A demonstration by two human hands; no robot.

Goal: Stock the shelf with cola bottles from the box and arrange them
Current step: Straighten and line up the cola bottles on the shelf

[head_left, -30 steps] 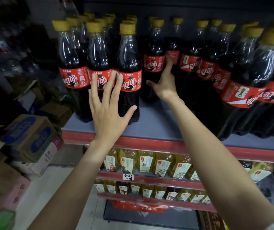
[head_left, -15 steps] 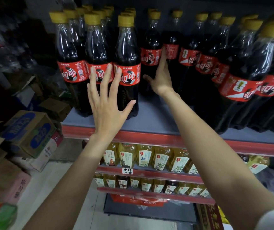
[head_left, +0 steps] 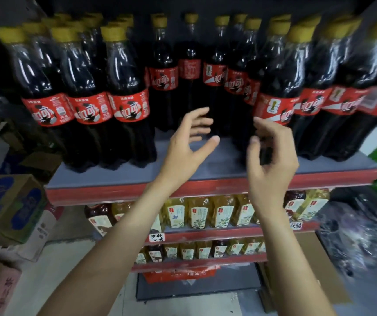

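Cola bottles with yellow caps and red labels in Chinese characters stand on the shelf, flanking and behind both hands. The left hand and right hand hover spread and empty over a bare gap. Fingertips blur. Below the wrists, tea bottles show a handwritten tag.

dark cola bottles, yellow caps, red labels; grey shelf, red edge
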